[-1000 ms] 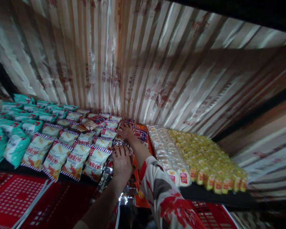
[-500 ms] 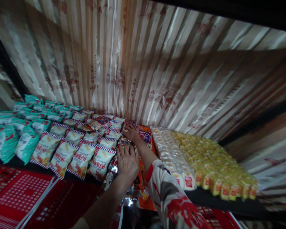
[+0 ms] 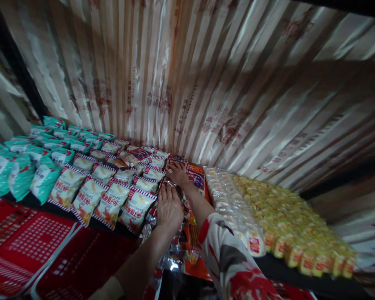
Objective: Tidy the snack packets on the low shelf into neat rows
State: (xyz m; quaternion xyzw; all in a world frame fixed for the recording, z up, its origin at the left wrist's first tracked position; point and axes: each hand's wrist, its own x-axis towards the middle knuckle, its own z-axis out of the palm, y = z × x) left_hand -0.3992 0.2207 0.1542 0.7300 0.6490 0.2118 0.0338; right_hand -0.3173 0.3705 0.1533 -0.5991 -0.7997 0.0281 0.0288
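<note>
My left hand (image 3: 170, 207) lies flat, fingers together and stretched out, on dark, shiny snack packets between the white bags and the orange ones. Further back, my right hand (image 3: 178, 175) rests with fingers spread on a dark red packet (image 3: 176, 159) of the same row. Beside it is an orange and purple packet (image 3: 196, 180). Left of my hands stand rows of white snack bags (image 3: 138, 208) with striped edges. A brown packet (image 3: 128, 159) lies on top of them. Neither hand is gripping anything.
Teal bags (image 3: 45, 177) fill the shelf's left end. On the right are clear-wrapped white packs (image 3: 234, 208) and yellow packs (image 3: 293, 225). Red baskets (image 3: 34, 246) sit below the front edge. A pleated printed curtain (image 3: 162, 83) hangs behind, with a dark post (image 3: 15, 62) at left.
The view has shifted, so the shelf goods appear a little further right. Both hands stay on the packets in almost the same place.
</note>
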